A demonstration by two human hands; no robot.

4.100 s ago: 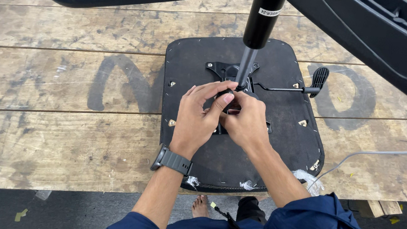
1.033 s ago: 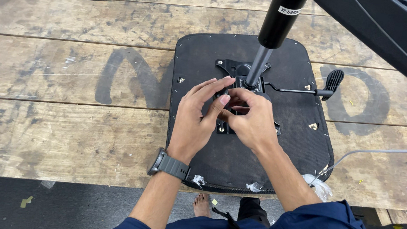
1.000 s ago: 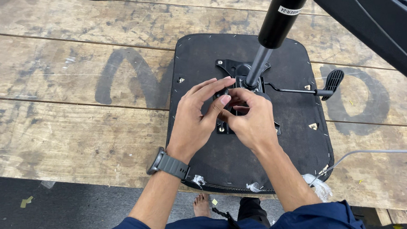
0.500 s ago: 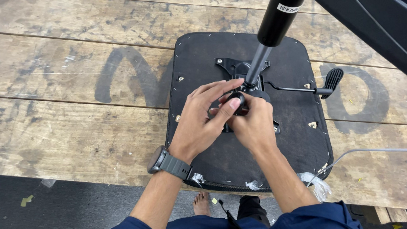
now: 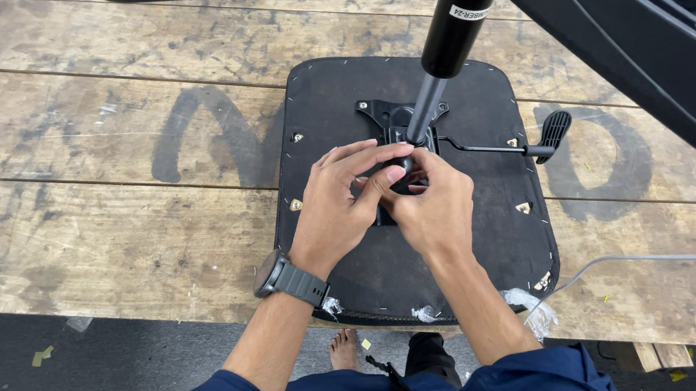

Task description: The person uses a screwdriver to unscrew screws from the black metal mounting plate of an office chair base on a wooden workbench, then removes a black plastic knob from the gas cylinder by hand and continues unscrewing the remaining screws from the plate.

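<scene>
Table: a worn wooden table (image 5: pixel 90 222) of broad planks is carrying the work, with large dark painted marks (image 5: pixel 201 135) showing on its boards.
Left hand: the left hand (image 5: pixel 339 203), with a dark wristwatch (image 5: pixel 289 279) on its wrist, is resting over the middle of the seat, its fingers curled together and its thumb pressing toward the metal plate; whether a small part is pinched in its grip cannot be told.
Seat base: an upturned black office-chair seat (image 5: pixel 480 234) is lying flat on the table near its front edge, underside up, with bolt points and staples showing around its fabric cover.
Mechanism: the black metal tilt mechanism (image 5: pixel 389 119) is sitting at the seat's centre, and the gas-lift cylinder (image 5: pixel 453 35) is rising out of it toward the camera.
Right hand: the right hand (image 5: pixel 436 208) is meeting the left at the mechanism's near edge, fingers closed around something hidden beneath them.
Lever: a thin adjustment lever with a black paddle (image 5: pixel 553 130) is sticking out to the right.
Handling: the seat looks stiff and fairly heavy, likely best gripped by its padded rim; the mechanism seems rigid steel with hard edges, the cylinder smooth and possibly slippery.
Right edge: a grey cable (image 5: pixel 656 259) is trailing across the boards, beside torn clear plastic (image 5: pixel 529 306).
</scene>
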